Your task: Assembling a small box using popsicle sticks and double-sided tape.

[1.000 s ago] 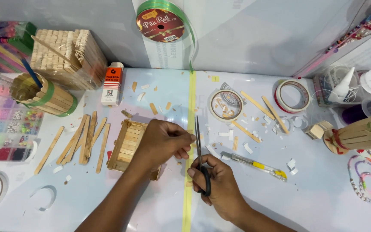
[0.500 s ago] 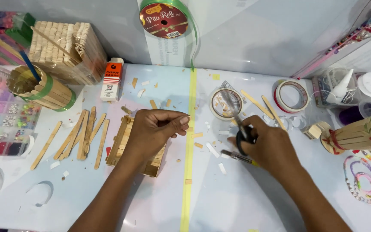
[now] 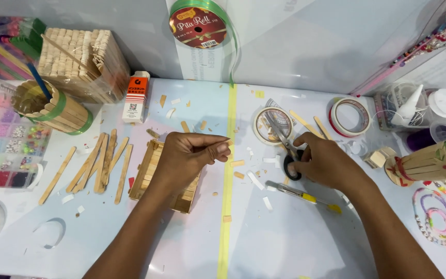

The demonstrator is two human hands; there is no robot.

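White table: scissors (handles hidden).

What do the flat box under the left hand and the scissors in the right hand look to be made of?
The box looks like bare, pale wooden craft sticks laid side by side, matte with visible seams. The scissors seem to have shiny grey metal blades and glossy black handles, probably plastic.

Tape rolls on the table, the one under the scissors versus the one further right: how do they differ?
The left tape roll is pale with a light core, and the scissors held by the right hand lie across it. The right tape roll has a red edge, looks thinner walled and has nothing on it. Both lie flat on the table near the back wall.
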